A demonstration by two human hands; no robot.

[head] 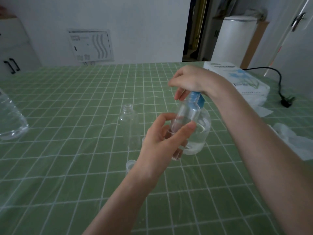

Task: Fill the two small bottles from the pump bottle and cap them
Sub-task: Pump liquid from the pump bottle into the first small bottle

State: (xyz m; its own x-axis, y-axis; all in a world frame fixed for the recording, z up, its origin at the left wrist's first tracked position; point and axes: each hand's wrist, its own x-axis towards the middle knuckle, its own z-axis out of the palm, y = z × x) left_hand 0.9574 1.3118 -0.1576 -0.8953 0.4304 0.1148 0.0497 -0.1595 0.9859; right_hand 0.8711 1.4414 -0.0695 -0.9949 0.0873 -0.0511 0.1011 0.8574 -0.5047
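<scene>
My left hand (pixel 162 138) grips a small clear bottle (pixel 186 116), tilted, with its open mouth up against the blue pump head (pixel 197 98) of the pump bottle (pixel 201 133). The pump bottle stands on the green checked table and holds clear liquid low down. My right hand (pixel 188 80) rests on top of the pump head, fingers curled over it. A second small clear bottle (pixel 130 126) stands upright and uncapped on the table, left of my left hand. A small clear cap (pixel 130 164) lies near my left wrist.
A large clear plastic bottle (pixel 10 119) stands at the left edge. A white tissue pack (pixel 240 78) lies at the back right, with a black cable and plug (pixel 286 100) beyond it. Crumpled clear plastic (pixel 294 139) lies at the right.
</scene>
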